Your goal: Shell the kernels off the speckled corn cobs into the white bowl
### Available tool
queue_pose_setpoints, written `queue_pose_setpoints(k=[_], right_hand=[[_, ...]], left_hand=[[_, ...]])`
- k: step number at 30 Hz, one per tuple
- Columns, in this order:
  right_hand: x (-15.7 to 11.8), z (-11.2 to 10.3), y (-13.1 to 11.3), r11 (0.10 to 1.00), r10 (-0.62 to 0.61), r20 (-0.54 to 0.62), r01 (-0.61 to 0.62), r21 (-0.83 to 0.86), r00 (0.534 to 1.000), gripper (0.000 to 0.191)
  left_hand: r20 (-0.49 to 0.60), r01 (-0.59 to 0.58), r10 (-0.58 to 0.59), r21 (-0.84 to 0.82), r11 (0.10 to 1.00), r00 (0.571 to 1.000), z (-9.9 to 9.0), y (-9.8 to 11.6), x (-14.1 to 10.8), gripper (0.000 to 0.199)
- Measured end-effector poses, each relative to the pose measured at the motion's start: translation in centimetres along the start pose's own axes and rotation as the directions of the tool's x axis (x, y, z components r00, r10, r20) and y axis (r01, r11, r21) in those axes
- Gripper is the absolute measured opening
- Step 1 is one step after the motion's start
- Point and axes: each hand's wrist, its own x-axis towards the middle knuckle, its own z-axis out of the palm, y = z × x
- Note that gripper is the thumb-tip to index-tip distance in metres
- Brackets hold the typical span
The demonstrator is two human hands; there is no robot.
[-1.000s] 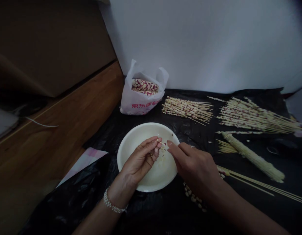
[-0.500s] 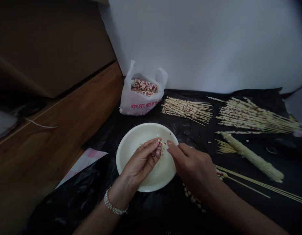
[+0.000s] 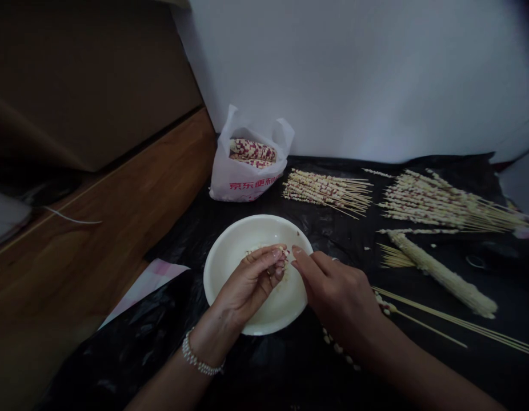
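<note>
Above a white bowl, a person's left hand curls inward, thumb and fingers pinching pale and dark red kernels over the basin. The right hand closes narrowly at the rim, just apart from the left, around a skewer largely hidden beneath it; kernel-laden shaft and bare end emerge beyond the wrist. How its fingertips meet the stick cannot be told.

The left hand blocks much of the bowl's middle, where some pale bits show. The right forearm screens the ground at right, with loose kernels just beside it and several long bare sticks reaching out past it. Farther right, a stripped cob lies aslant, one end against a bundle of short bare skewers.

Behind the bowl, a white carrier bag with red lettering stands open on speckled ears of corn. To its right lie a smaller pile of kernel-strung skewers and a larger pile, both on black plastic sheeting. A pink-and-white checked piece pokes out at left, beside a wooden surface; a pale wall rises behind.
</note>
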Motion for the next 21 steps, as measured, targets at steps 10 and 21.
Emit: queue_pose_setpoints(k=[10, 21], right_hand=[[-0.11, 0.45, -0.07, 1.000, -0.013, -0.029, 0.013, 0.002, 1.000, 0.032], [-0.17, 0.32, 0.59, 0.996, 0.087, -0.002, -0.087, -0.001, 0.996, 0.028]], left_hand=[[0.000, 0.004, -0.004, 0.002, 1.000, 1.000, 0.14, -0.15, -0.02, 0.017], [0.008, 0.034, -0.033, -0.038, 0.999, 0.999, 0.12, 0.25, 0.25, 0.028]])
